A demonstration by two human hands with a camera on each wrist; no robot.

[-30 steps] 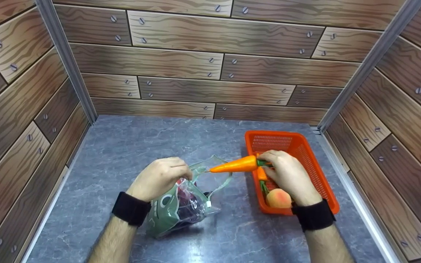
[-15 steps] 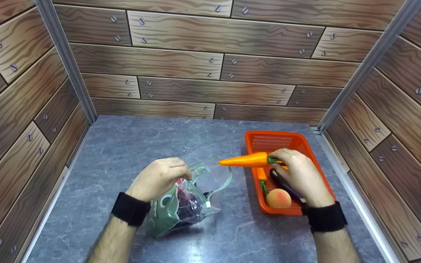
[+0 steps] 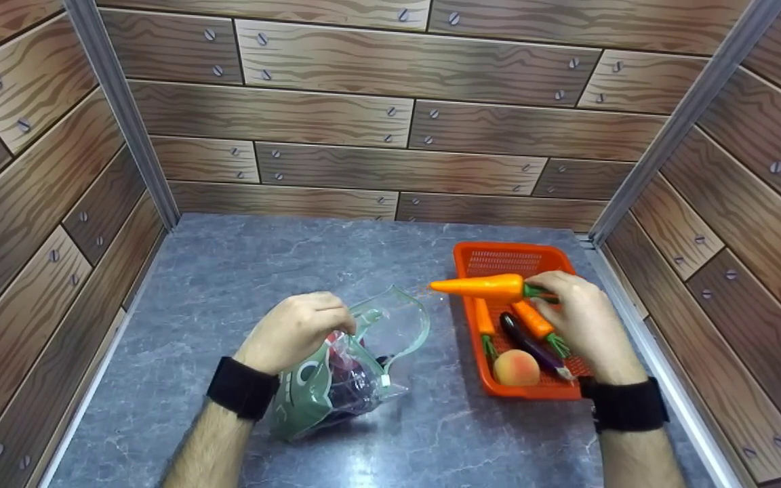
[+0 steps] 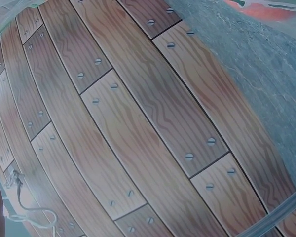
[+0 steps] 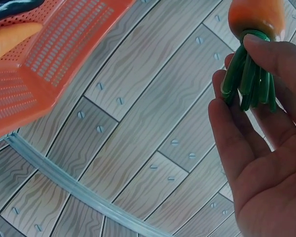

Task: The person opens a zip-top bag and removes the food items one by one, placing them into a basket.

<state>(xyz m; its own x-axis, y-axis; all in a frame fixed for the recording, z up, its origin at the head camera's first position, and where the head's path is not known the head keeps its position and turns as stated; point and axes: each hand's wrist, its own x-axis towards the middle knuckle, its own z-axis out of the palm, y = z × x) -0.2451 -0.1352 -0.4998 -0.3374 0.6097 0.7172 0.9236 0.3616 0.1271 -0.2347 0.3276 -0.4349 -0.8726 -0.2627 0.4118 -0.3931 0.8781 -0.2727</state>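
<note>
My right hand [image 3: 584, 322] pinches an orange carrot [image 3: 485, 287] by its green stems, over the left side of a red-orange plastic basket [image 3: 462, 261]. The carrot lies nearly level, its tip pointing left past the basket's rim. In the right wrist view, thumb and fingers close on the stem bundle [image 5: 251, 81]. My left hand [image 3: 299, 329] grips the top edge of a green, partly clear zip bag [image 3: 306, 400], whose mouth gapes toward the right. Red and dark purple things [image 3: 356, 390] show through its clear side. The left wrist view does not show the left hand's fingers.
Inside the basket lie two more carrots, one at the left wall [image 3: 484, 318] and a thicker carrot [image 3: 533, 320], plus an eggplant [image 3: 526, 342] and a peach [image 3: 516, 368]. Wood-patterned walls [image 3: 336, 118] enclose the grey marbled tabletop [image 3: 262, 257] at the back and sides.
My right hand has carried the carrot rightward, from beside the bag's mouth to over the basket. The eggplant and thicker carrot have come into sight. My left hand and the bag have stayed put.
</note>
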